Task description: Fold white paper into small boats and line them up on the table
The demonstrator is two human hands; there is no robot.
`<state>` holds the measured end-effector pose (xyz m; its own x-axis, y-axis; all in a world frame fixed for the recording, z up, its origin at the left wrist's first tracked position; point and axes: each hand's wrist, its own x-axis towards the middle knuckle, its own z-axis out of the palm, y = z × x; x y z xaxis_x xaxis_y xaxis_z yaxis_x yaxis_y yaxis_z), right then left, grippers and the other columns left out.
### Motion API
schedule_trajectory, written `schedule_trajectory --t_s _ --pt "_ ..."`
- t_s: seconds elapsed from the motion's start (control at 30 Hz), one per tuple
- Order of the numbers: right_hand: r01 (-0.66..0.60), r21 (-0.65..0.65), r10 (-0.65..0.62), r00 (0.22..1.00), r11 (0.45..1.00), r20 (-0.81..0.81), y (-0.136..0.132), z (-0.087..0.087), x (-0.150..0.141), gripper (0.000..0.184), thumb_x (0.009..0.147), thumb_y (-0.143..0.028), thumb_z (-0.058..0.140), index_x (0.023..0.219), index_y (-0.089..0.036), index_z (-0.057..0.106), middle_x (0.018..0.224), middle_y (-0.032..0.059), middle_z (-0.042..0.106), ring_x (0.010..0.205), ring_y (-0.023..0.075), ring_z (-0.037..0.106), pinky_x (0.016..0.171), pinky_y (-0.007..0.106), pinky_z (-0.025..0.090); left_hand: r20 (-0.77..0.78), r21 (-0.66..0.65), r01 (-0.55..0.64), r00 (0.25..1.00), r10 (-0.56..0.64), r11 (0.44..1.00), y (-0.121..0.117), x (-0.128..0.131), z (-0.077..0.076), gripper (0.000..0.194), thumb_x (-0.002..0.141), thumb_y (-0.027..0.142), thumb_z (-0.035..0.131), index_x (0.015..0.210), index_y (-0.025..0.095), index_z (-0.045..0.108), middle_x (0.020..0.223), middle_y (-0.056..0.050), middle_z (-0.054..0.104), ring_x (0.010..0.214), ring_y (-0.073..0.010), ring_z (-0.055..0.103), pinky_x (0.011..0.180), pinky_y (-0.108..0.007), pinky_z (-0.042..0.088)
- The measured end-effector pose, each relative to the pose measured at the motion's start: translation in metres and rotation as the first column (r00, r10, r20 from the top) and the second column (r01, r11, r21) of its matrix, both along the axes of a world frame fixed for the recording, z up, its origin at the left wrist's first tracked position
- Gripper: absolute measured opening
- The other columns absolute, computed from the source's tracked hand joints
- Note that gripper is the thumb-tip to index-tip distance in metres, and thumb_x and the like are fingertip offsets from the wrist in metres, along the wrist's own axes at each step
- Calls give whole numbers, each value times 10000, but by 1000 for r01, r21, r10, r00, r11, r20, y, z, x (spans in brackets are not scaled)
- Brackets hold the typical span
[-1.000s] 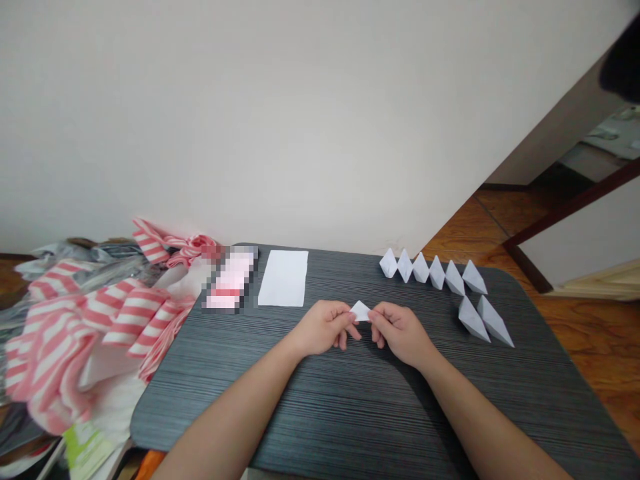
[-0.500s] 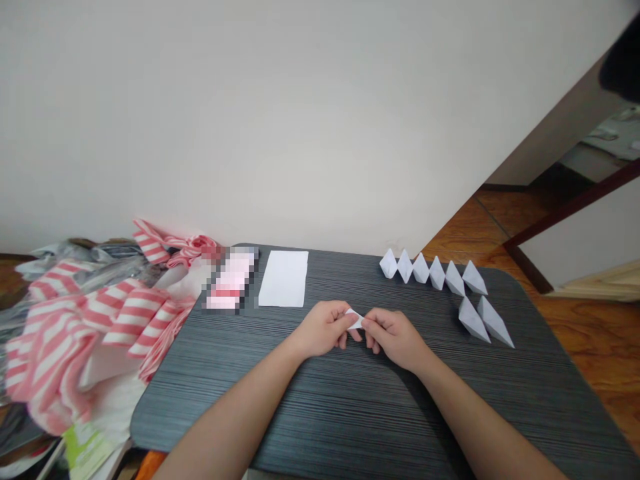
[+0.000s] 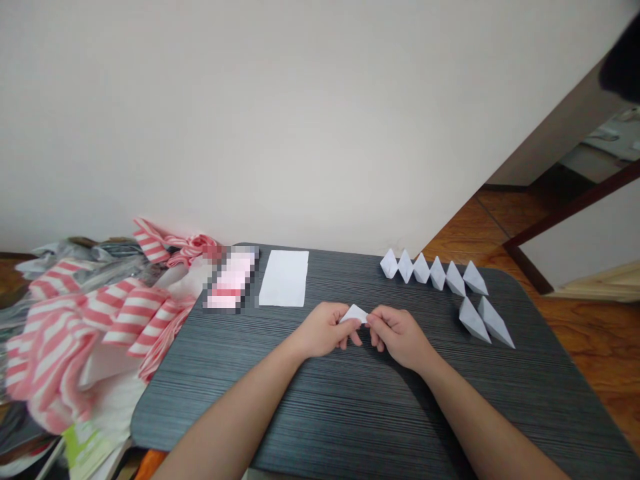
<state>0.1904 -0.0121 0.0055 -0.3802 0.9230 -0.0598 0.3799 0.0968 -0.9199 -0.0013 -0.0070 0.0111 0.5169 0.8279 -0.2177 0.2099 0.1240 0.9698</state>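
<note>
- No text, label, brand, number or sign can be read anywhere.
- The flat object [image 3: 230, 279] on the table, well to the left of and beyond the gripping hands, is blurred into pink and white blocks, so any print on it cannot be made out.

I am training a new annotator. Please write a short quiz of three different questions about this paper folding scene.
1. True or false: both hands pinch one small folded paper piece.
2. How many finished paper boats stand on the table? A) five B) eight C) twelve
3. Fill in: the flat white sheet lies beside a blurred ____ object.

Key: 1 true: left hand and right hand grip it. 2 B. 3 pink.
</note>
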Motion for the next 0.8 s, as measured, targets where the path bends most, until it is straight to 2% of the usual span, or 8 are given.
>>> schedule_trajectory --t_s 0.27,0.47,0.6,0.8 --pt "-4 -4 4 1000 1000 -5 1 -1 1 248 901 -312 448 722 -176 553 509 -26 583 400 92 528 425 189 404 51 14 -15 999 14 1000 0 0 1 325 849 402 475 796 108 603 736 -82 692 466 -75 516 433 -183 389" --pt "5 -30 -5 1000 1000 -2 2 -2 4 252 900 -326 454 722 -175 547 508 -23 583 396 94 519 420 191 397 114 -54 -82 990 88 995 3 -1 -6 351 859 453 444 774 125 539 724 -75 686 416 -65 507 393 -174 369" --pt "43 -31 -43 999 999 -13 1 -2 3 259 902 -335 452 717 -177 540 501 -24 576 389 96 512 414 196 389 87 -55 -122 988 126 991 3 -1 -8 327 857 447 449 779 139 526 623 -37 651 400 -76 503 371 -173 360" --pt "146 0 -146 989 989 -26 3 -2 7 319 912 -353 437 651 -183 508 490 -26 551 394 92 492 440 208 386 86 -30 -102 991 104 994 2 -3 -4 285 861 402 456 810 138 549 593 -19 627 439 -79 515 404 -173 377"
